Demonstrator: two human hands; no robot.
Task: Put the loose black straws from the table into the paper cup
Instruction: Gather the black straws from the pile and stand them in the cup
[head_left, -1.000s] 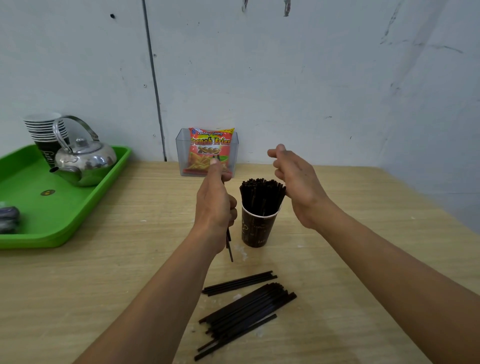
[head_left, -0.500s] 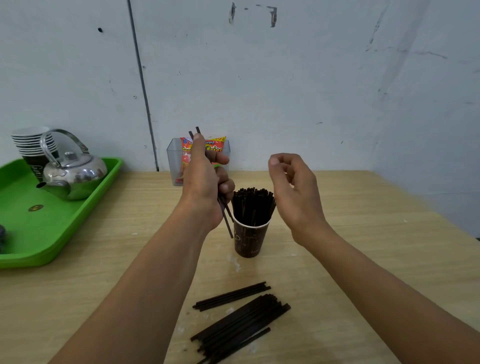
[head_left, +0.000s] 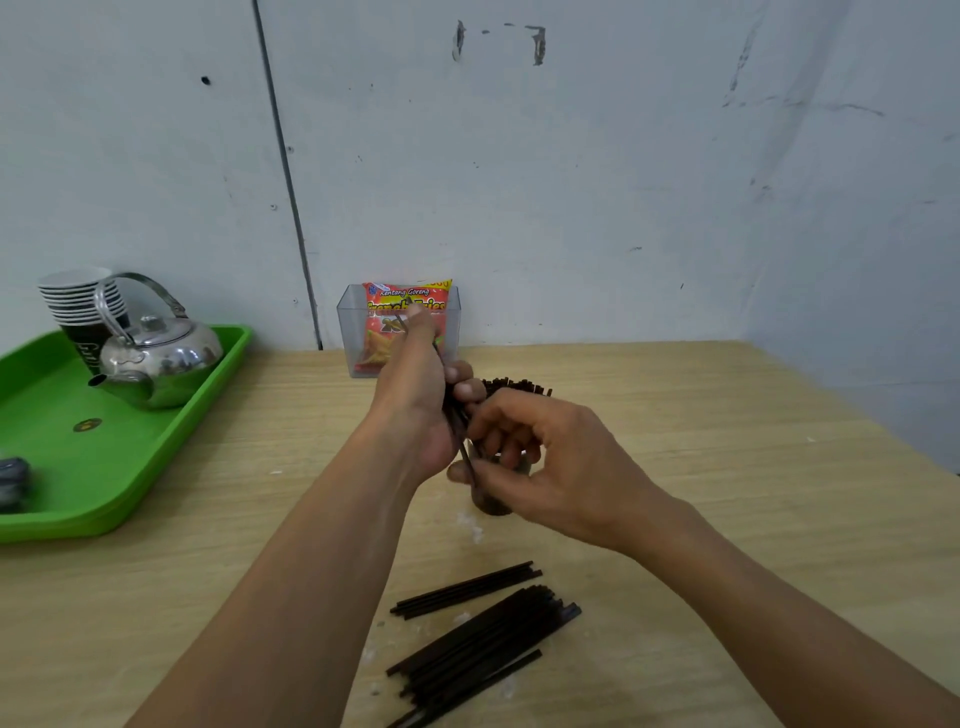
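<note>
Now the left hand (head_left: 415, 410) is up over the middle of the pale wooden tabletop (head_left: 727, 467). Its grip is closed round a small bundle of thin black plastic straws (head_left: 467, 457), which slant from above the knuckles down past the heel of the hand. The right hand (head_left: 550, 467) comes in from the side with its fingers curled. Its thumb tip lies against the lower end of that bundle and its index fingertip is close to the bundle higher up, but I cannot tell whether this grip actually pinches the straws.

Just behind the right hand stands the dark brown paper cup (head_left: 491, 504), mostly hidden. The packed black straw tops (head_left: 519, 387) in it show above the knuckles.

Nearer the person, loose straws lie flat on the tabletop in two lots: a thin row of black straws (head_left: 467, 590), and just beside it a thicker heap of black straws (head_left: 483, 644), all angled the same way.

At the far edge, against the grey wall, a clear plastic box (head_left: 348, 332) holds a red and orange snack packet (head_left: 384, 332). To the left, a bright green plastic tray (head_left: 156, 457) carries a shiny steel kettle (head_left: 161, 358) and a stack of paper cups (head_left: 78, 296) behind it.
</note>
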